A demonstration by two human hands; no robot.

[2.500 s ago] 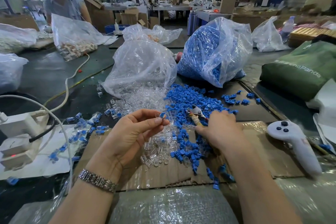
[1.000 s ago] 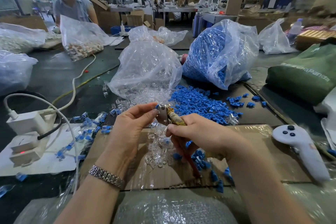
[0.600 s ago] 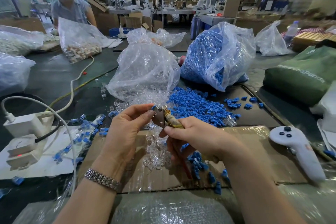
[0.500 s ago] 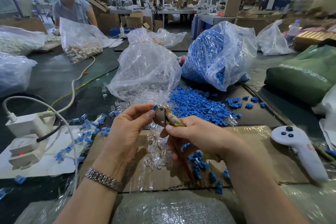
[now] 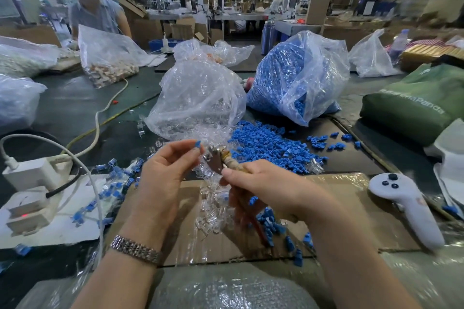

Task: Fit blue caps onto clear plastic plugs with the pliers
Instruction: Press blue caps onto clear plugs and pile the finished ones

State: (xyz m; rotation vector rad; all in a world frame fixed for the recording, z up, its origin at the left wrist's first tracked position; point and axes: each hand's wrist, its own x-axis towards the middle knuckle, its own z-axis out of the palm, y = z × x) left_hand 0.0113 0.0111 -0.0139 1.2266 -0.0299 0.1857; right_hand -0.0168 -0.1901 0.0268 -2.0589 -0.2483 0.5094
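The left hand [image 5: 163, 178] pinches 1 blue cap [image 5: 197, 144] at its fingertips, just beside the pliers' [image 5: 218, 159] metal tip. The right hand [image 5: 266, 188] grips the pliers' handles. Clear plugs [image 5: 213, 211] lie under them on cardboard [image 5: 339, 198]. Farther back sit loose caps [image 5: 266, 144] and 2 bags [image 5: 198, 98] on the worktop [image 5: 70, 105].

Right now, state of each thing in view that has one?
left hand: raised, fingers pinching a blue cap
right hand: gripping the pliers, head beside the cap, apart from it
clear plug bag: open, plugs spilled out
blue cap bag: open, caps spilled onto the table
power strip: red light on, charger plugged in
white controller: lying on the cardboard, untouched
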